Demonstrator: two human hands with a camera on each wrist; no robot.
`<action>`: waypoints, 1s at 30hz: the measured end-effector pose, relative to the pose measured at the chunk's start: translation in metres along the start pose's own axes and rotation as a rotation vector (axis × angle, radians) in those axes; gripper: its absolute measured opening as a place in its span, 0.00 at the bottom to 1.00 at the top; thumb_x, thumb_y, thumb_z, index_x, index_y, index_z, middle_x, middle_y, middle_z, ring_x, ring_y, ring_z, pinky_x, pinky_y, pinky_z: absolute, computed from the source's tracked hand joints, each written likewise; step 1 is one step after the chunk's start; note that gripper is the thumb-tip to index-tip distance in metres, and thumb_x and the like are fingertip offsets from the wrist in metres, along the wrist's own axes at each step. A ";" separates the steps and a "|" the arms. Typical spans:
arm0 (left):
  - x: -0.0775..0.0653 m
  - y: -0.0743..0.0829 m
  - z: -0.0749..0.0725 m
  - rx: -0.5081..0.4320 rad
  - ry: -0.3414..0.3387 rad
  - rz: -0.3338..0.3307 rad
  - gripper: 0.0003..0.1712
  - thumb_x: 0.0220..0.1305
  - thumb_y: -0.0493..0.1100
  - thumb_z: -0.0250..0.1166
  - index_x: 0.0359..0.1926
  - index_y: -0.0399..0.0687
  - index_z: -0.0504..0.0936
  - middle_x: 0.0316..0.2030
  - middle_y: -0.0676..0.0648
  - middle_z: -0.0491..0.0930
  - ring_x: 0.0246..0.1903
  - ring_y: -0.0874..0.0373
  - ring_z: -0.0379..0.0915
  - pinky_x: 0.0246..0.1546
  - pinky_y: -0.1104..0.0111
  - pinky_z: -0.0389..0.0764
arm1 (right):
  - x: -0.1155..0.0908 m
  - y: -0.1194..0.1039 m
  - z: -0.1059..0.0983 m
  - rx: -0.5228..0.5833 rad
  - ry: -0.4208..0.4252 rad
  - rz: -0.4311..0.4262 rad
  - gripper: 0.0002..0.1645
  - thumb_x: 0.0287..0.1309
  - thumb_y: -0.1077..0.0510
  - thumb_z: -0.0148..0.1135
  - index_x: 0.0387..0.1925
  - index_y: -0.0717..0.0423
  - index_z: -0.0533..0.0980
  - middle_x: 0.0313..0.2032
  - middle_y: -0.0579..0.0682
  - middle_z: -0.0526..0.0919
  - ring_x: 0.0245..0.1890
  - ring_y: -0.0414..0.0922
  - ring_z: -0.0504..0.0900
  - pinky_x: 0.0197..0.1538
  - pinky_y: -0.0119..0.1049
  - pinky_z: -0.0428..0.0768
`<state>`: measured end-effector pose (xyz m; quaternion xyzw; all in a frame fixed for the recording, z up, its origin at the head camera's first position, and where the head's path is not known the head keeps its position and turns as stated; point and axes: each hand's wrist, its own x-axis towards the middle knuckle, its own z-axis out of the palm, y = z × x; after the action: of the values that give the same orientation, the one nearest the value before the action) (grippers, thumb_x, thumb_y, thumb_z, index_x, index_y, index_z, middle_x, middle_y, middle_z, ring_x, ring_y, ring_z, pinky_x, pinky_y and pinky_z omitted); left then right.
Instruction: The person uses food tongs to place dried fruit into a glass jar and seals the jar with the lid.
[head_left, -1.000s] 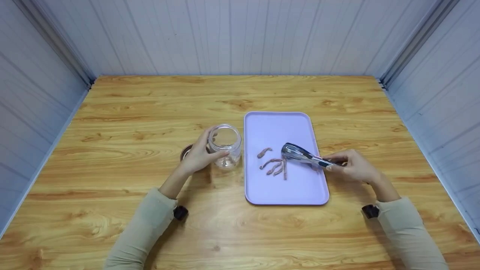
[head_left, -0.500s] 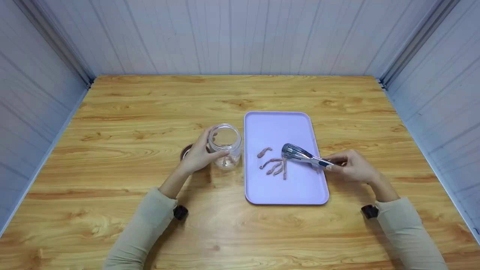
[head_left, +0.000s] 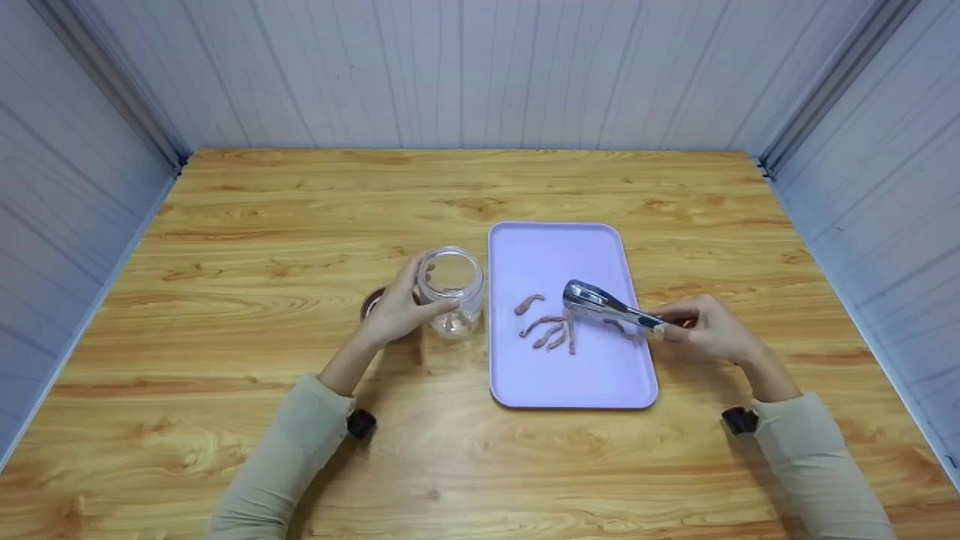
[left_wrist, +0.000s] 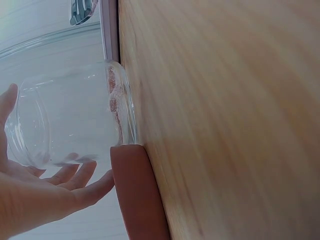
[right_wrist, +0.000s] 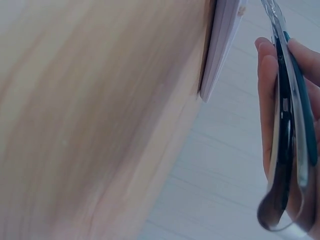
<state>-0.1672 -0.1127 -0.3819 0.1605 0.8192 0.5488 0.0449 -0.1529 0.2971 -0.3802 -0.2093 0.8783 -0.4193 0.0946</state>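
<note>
My left hand [head_left: 396, 309] holds a clear glass jar [head_left: 459, 319] upright on the table, thumb on the near side and fingers round the far side. Brownish patches show through the jar's base in the left wrist view. To the right, my right hand [head_left: 709, 330] grips metal tongs [head_left: 611, 306] by the handles. The tongs' tips are over the lilac tray [head_left: 555, 255], at the upper end of a thin brown dried strip [head_left: 572, 341]. Several similar wrinkled strips [head_left: 529, 304] lie left of the tips. Another strip [head_left: 621, 328] lies partly beneath the tongs.
A reddish-brown lid [left_wrist: 140, 195] lies beside the jar, partly hidden by my left hand in the head view. The wooden table [head_left: 300, 210] is bounded by pale panel walls [head_left: 450, 75] at the back and sides.
The tongs' tips have risen slightly, and the thin strip at them has shifted up a little. More of the strip beneath the tongs now shows. The left hand and jar have stayed put.
</note>
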 end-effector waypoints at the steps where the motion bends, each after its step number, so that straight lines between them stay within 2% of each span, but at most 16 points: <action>1: 0.001 -0.004 0.000 -0.002 0.002 0.003 0.44 0.49 0.39 0.68 0.63 0.36 0.53 0.56 0.32 0.59 0.57 0.43 0.54 0.55 0.55 0.56 | 0.000 0.000 0.000 0.005 0.002 -0.002 0.13 0.47 0.74 0.57 0.38 0.70 0.77 0.29 0.62 0.80 0.22 0.42 0.75 0.23 0.31 0.75; 6: 0.010 -0.031 0.003 -0.006 0.014 0.026 0.46 0.47 0.45 0.69 0.63 0.43 0.54 0.56 0.33 0.60 0.57 0.43 0.54 0.55 0.55 0.57 | -0.001 -0.002 -0.002 0.019 0.008 -0.006 0.13 0.48 0.74 0.56 0.38 0.72 0.77 0.28 0.61 0.80 0.22 0.46 0.76 0.23 0.34 0.75; 11: 0.011 -0.036 0.004 0.004 0.019 0.037 0.46 0.47 0.49 0.69 0.63 0.45 0.54 0.56 0.33 0.60 0.56 0.42 0.55 0.54 0.54 0.58 | -0.001 -0.002 -0.003 0.030 0.025 -0.013 0.12 0.48 0.75 0.56 0.38 0.73 0.76 0.28 0.61 0.80 0.22 0.43 0.77 0.23 0.34 0.76; 16: 0.010 -0.034 0.004 0.019 0.012 0.022 0.47 0.47 0.51 0.69 0.63 0.46 0.54 0.56 0.33 0.60 0.56 0.41 0.54 0.54 0.52 0.57 | 0.001 0.007 -0.005 0.040 0.045 -0.028 0.13 0.50 0.71 0.58 0.41 0.70 0.77 0.30 0.63 0.80 0.22 0.43 0.78 0.24 0.32 0.76; 20: 0.010 -0.031 0.003 0.033 0.007 -0.009 0.46 0.47 0.50 0.69 0.63 0.46 0.54 0.57 0.34 0.60 0.57 0.42 0.54 0.55 0.53 0.56 | 0.004 0.014 -0.008 0.026 0.063 -0.036 0.13 0.51 0.66 0.60 0.41 0.63 0.78 0.30 0.56 0.81 0.22 0.48 0.76 0.23 0.32 0.75; 27: 0.001 -0.006 0.000 0.014 -0.006 -0.008 0.44 0.50 0.43 0.68 0.63 0.39 0.53 0.56 0.31 0.59 0.57 0.39 0.53 0.55 0.49 0.54 | 0.008 0.003 -0.012 0.032 0.096 -0.070 0.14 0.52 0.65 0.60 0.42 0.61 0.78 0.28 0.51 0.81 0.20 0.43 0.75 0.20 0.31 0.73; 30: 0.002 -0.007 0.000 0.013 -0.006 0.001 0.44 0.50 0.43 0.68 0.63 0.39 0.53 0.57 0.31 0.59 0.57 0.39 0.53 0.54 0.49 0.55 | 0.011 -0.007 -0.011 0.035 0.105 -0.076 0.14 0.52 0.66 0.60 0.43 0.61 0.78 0.28 0.51 0.81 0.19 0.41 0.73 0.19 0.30 0.71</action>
<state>-0.1701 -0.1146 -0.3878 0.1627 0.8224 0.5432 0.0462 -0.1649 0.2957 -0.3675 -0.2186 0.8660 -0.4484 0.0358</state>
